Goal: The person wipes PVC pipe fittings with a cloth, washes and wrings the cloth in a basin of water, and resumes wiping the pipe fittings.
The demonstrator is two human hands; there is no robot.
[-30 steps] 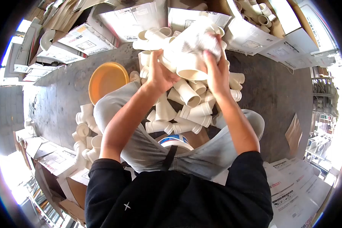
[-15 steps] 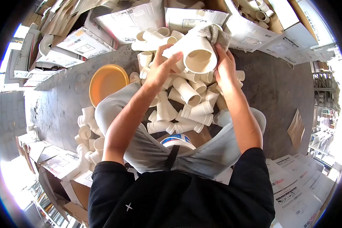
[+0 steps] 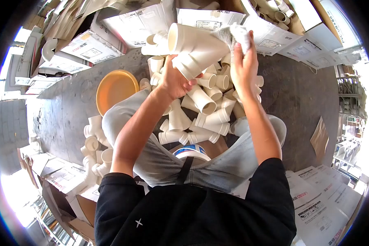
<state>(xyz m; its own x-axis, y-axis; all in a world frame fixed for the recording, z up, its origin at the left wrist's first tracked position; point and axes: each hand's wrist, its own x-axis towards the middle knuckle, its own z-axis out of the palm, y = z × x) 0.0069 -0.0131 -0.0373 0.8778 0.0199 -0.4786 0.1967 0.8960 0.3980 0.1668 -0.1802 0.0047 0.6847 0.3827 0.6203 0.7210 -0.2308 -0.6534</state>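
Note:
A large white plastic pipe fitting (image 3: 199, 45) with a side branch is raised over the pile in front of me. Its wide round end faces up and left. My left hand (image 3: 178, 80) grips it from below, fingers curled under the branch. At the fitting's right end, my right hand (image 3: 244, 61) is closed on a grey cloth (image 3: 235, 35), which is pressed against the fitting and partly blurred. Below both hands lies a heap of smaller white pipe fittings (image 3: 201, 100), some with angled branches.
An orange basin (image 3: 117, 91) stands left of my knee. Open cartons (image 3: 211, 18) line the far side, several holding fittings. More fittings (image 3: 96, 141) lie at my left. A white bucket (image 3: 192, 151) sits between my legs. Flattened cardboard (image 3: 320, 137) lies at right.
The fitting has been turned, so its opening now points up-left instead of toward me. My left hand has moved beneath it. The cloth and right hand have shifted slightly at its right end.

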